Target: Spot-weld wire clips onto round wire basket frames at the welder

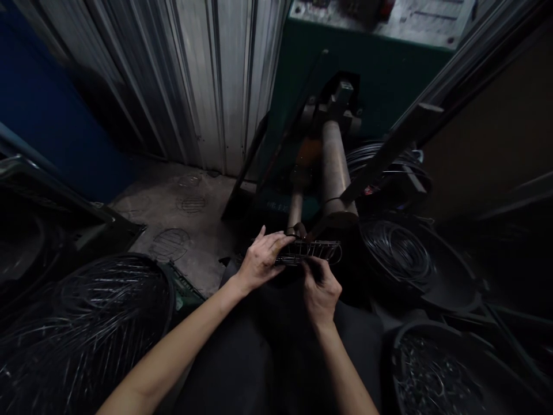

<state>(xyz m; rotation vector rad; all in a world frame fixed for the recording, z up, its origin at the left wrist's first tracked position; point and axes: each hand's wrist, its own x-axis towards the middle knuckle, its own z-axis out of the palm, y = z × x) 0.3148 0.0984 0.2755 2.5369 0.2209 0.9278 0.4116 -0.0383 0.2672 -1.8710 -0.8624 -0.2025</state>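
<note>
A small wire rack [325, 252] with thin crossing bars sits over my lap, just under the tip of a machine's lower arm. My left hand [261, 257] grips its left end, fingers stretched along the top and thumb below. At the near edge, my right hand [322, 288] has its fingers curled and pinched against the wires; a small separate piece between them cannot be made out. Right above the rack is the thick metal cylinder [337, 167] of the green machine [389, 80], with a thinner rod [296, 210] to its left. The contact point is dark.
On the left stands a tub of long thin wires [108, 300]. Round wire grids [170, 242] lie on the concrete floor [207, 230]. To the right are a coil of wire [397, 253] in a dark basin and a tub of small metal rings [436, 374]. Behind rises a corrugated wall [207, 75].
</note>
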